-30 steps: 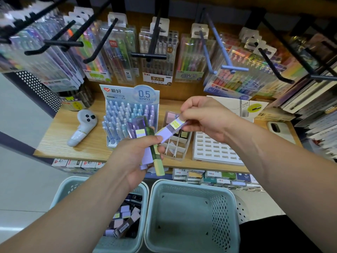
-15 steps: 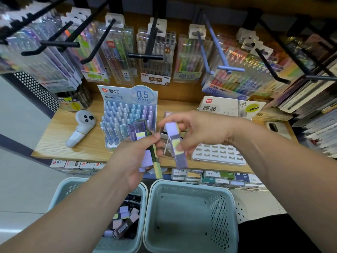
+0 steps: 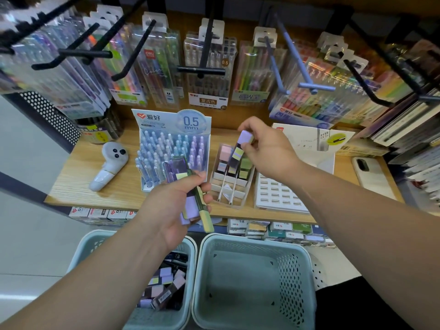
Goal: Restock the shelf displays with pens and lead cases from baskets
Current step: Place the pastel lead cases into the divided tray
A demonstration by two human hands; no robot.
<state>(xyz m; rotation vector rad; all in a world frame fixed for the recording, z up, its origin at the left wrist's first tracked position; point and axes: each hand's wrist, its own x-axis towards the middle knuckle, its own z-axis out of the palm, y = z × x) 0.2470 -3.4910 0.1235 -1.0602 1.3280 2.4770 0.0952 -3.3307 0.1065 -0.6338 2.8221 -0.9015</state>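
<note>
Now the right hand (image 3: 269,148) pinches a lead case (image 3: 238,153) above the tray (image 3: 215,186).

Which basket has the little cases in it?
The left basket. Purple and dark cases lie piled inside it, while the right basket beside it shows only its bare bottom.

The left forearm (image 3: 95,270) and the right forearm (image 3: 357,206) are both bare from the wrist down to the lower corners. Black cloth (image 3: 352,303), seemingly the person's clothing, shows at the bottom edge beneath the right one.
</note>
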